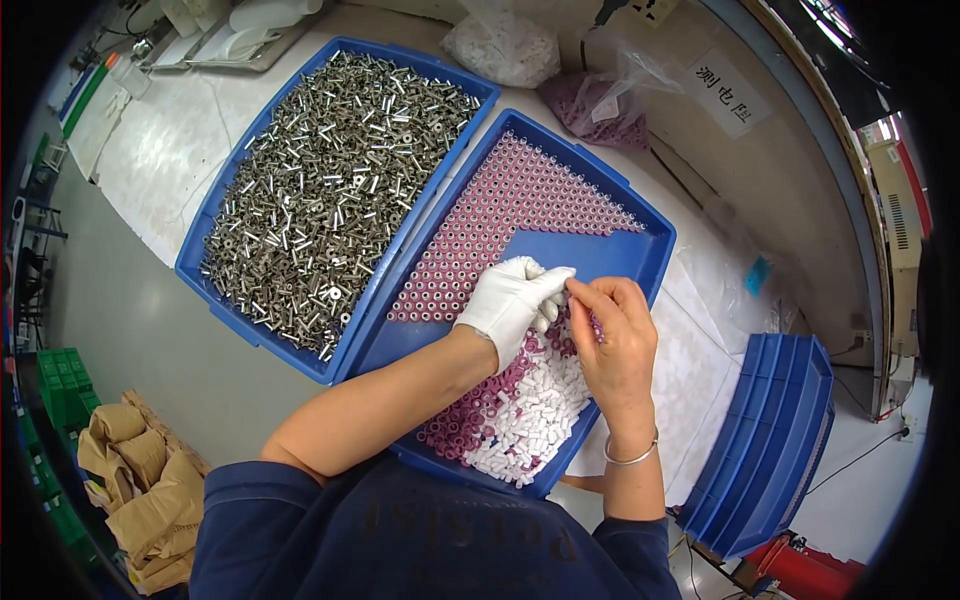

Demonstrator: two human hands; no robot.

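My left hand (508,302), in a white glove, and my bare right hand (622,345), with a bracelet at the wrist, meet over a blue tray (575,250). Both are closed, fingertips pinched close together; whatever small piece they hold is too hidden to name. Beneath them lie loose purple rings (462,428) and a heap of small white cylindrical pieces (535,420). Toward the tray's far side, purple ringed pieces (470,245) stand upright in tight rows, with bare blue tray floor between them and my hands.
Left of this tray, a second blue tray (255,330) is full of small metal parts (330,190). Bags of white pieces (500,48) and purple pieces (597,108) rest against the back panel. Stacked blue trays (760,440) stand at right, brown paper bags (150,490) at lower left.
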